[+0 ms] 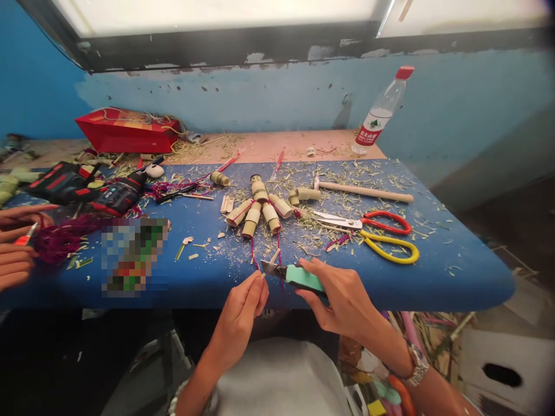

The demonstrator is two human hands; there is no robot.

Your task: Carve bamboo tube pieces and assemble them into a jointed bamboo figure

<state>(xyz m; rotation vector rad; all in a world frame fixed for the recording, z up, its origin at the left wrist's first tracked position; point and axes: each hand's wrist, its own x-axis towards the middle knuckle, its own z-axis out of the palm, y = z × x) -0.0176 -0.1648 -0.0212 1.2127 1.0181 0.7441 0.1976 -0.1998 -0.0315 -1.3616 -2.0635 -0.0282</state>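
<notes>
Near the table's front edge, my left hand [243, 309] pinches a small thin bamboo stick [263, 275]. A mint-green utility knife [303, 278] is gripped in my right hand [342, 294], its blade pointing left at the stick, close to my left fingertips. Just beyond lies a figure of bamboo tube pieces [259, 193] tied with purple cord [252, 251], whose ends trail toward me. Scissors [359, 224] with one red and one yellow handle lie open to the right, below a wooden-handled hammer [366, 190].
Bamboo shavings cover much of the blue table [451, 277]. A water bottle [376, 118] and a red paper bag [130, 132] stand at the back. Power drills [119, 193] lie at left, near another person's hands [15, 263] and purple thread [58, 240]. A blurred-out rectangle [135, 257] is front left.
</notes>
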